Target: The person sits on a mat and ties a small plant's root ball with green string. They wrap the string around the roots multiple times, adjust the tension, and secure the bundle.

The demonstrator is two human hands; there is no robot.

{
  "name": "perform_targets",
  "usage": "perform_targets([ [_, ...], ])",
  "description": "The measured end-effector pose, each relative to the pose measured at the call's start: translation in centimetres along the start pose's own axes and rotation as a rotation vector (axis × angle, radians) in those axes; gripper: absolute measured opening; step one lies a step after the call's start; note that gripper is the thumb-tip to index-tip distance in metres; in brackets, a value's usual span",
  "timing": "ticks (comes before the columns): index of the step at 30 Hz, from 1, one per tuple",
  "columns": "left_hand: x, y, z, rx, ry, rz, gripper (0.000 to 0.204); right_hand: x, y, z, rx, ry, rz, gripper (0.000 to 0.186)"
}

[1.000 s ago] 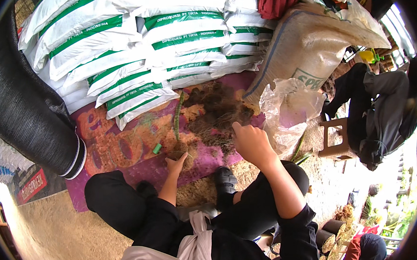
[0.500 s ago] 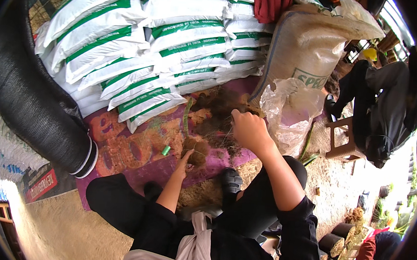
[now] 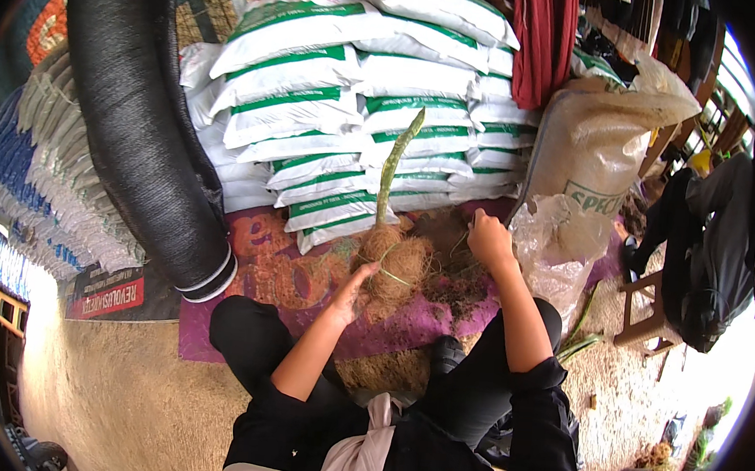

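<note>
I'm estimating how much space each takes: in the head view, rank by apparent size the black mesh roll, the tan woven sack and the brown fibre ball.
1. Black mesh roll
2. Tan woven sack
3. Brown fibre ball, held by the left hand

Green stem (image 3: 397,162) now raised upright; left hand (image 3: 354,291) steadies fibre ball (image 3: 396,263).

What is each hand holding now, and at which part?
The left hand holds the fibre-wrapped root ball of a green plant stem, at its lower side. The right hand pinches thin strands.
</note>
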State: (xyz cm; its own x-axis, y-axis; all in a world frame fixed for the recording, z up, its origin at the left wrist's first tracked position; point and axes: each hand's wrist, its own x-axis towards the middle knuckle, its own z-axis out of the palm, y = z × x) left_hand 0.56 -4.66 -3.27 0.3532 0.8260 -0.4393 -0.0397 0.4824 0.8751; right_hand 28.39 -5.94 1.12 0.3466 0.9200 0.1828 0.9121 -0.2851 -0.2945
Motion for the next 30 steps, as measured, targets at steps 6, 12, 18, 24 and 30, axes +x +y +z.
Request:
perform_targets([
  [6, -1.4, 7.4, -1.8, -0.413, -0.183, 0.131, 0.063, -0.2, -0.3, 2.3, -0.012, -0.181, -0.019, 0.023],
  [12, -0.5, 11.5, -3.7, -0.374, -0.302, 0.305, 0.059, 1.7, -0.4, 1.1, 0.387, -0.471, -0.087, 0.023],
  [18, 2.9, 9.4, -6.6, -0.495, -0.253, 0.293, 0.055, 2.4, -4.5, -2.9, 0.489, -0.473, -0.303, 0.014],
  [24, 3.2, 8.5, -8.2, -0.355, -0.089, 0.264, 0.060, 4.8, -8.9, -5.1, 0.392, -0.409, -0.363, 0.010],
  [30, 1.9, 9.3, -7.3, -0.508, -0.153, 0.314, 0.063, 10.4, -13.1, -6.1, -0.052, -0.210, -0.535, 0.013],
])
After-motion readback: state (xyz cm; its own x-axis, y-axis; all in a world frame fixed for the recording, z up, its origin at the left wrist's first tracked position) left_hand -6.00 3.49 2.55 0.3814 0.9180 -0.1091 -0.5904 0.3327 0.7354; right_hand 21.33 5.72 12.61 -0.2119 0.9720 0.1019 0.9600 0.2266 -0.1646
